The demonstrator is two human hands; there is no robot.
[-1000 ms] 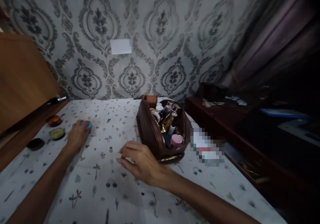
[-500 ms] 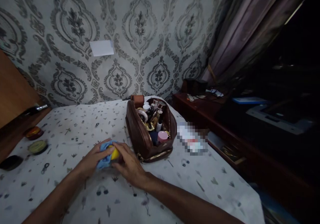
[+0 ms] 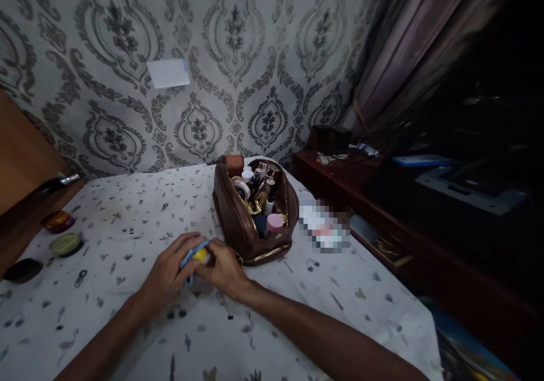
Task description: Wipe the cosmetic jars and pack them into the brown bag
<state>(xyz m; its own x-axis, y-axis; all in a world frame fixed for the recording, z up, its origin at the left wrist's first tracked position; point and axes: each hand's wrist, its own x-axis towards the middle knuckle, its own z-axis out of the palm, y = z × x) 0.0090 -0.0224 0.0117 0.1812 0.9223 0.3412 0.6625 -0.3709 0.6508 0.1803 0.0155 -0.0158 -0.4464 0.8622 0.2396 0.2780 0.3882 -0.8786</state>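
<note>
My left hand [image 3: 170, 270] and my right hand [image 3: 223, 267] meet over the patterned tablecloth [image 3: 127, 228], just left of the front of an open brown toiletry bag [image 3: 238, 222]. Between them sits a small yellow object [image 3: 199, 254] wrapped partly in a blue cloth [image 3: 190, 253]. Left fingers curl round the cloth; right fingers pinch the yellow object. The bag is packed with several bottles, tubes and a pink-capped jar [image 3: 275, 222].
Three small round tins [image 3: 63, 244] lie near the table's left edge beside a wooden panel [image 3: 21, 160]. A blurred packet [image 3: 323, 228] lies right of the bag. A dark wooden shelf [image 3: 382, 222] with clutter runs along the right. Patterned wallpaper lies behind.
My left hand carried the blue cloth from the left of the table to the bag's front, where my right hand joined it. Both hands have closed tighter on the yellow object.
</note>
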